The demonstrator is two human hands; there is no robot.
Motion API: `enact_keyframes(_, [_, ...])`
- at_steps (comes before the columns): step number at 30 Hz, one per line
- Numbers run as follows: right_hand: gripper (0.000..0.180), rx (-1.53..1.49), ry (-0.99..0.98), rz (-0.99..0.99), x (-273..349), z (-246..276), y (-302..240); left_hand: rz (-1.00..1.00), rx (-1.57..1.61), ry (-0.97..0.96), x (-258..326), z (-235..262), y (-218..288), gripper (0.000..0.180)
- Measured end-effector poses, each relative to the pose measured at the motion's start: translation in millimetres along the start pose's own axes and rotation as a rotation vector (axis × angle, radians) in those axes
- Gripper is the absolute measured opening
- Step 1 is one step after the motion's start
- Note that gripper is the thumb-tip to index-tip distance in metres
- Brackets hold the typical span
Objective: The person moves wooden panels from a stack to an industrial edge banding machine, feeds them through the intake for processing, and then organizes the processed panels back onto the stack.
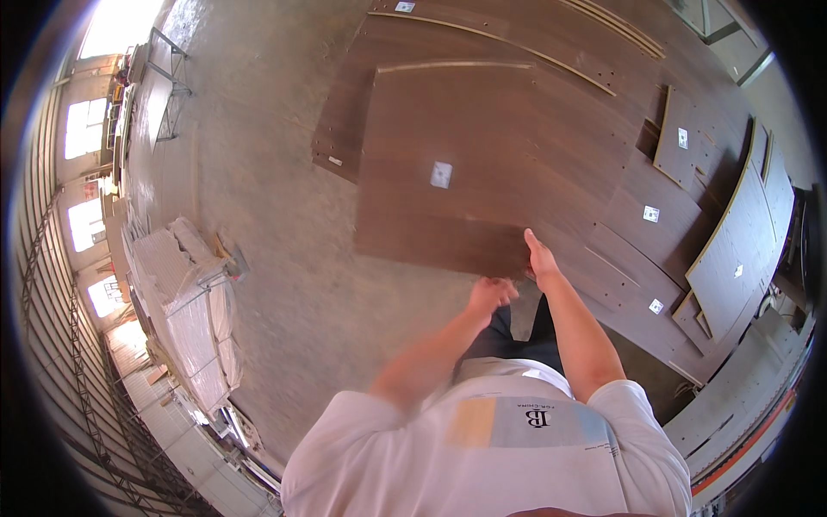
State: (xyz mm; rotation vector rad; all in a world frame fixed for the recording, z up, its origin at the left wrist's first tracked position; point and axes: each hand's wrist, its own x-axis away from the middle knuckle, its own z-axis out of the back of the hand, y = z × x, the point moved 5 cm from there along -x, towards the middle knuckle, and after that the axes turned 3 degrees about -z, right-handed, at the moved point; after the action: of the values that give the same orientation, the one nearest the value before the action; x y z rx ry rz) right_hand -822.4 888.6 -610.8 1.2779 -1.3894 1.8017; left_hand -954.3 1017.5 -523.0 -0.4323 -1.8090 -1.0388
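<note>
**Dark brown laminated panel, held at its near corner**

Brown wood-grain board: large flat panel (448, 172), topmost on a spread of like panels on the floor (276, 224). Right hand (541, 258) grip closed over the near right corner. Left hand (489, 293) just beside the near edge, blurred; cannot tell whether its grip is closed. Handling judged: stiff, heavy, smooth-faced, corners chip-prone; best taken at opposite edges. Small white label (441, 174) at centre. Wrapped white stack (194, 302) well apart, left.

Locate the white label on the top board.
Head view, centre: the label sits mid-way across the top board, up from the right hand at its near corner.
</note>
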Motion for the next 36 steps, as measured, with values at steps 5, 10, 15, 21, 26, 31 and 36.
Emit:
enact_keyframes(5, [0.069,0.136,0.225,0.043,53,96,-8,-0.694,-1.009,0.331,72,2,88,0.032])
enact_keyframes(10, [0.062,0.243,0.351,0.012,125,190,-15,-0.619,-1.067,0.874,54,128,71,0.046])
enact_keyframes(15, [0.063,0.445,0.53,0.01,177,259,-2,-0.032,0.048,0.319,51,79,9,0.05])
enact_keyframes(21, [0.062,0.278,0.652,-0.083,227,337,69,-0.103,-0.14,0.268,47,-28,23,0.044])
enact_keyframes(26, [0.061,-0.031,0.887,-0.065,252,419,146,-0.25,-0.398,0.106,-1,-153,29,0.035])
enact_keyframes(31, [0.064,-0.195,1.037,-0.073,240,529,195,-0.359,-0.753,-0.109,-28,-355,43,0.035])
enact_keyframes(36, [0.071,-0.084,1.115,-0.058,216,656,213,-0.368,-0.869,-0.185,-86,-499,11,0.04])
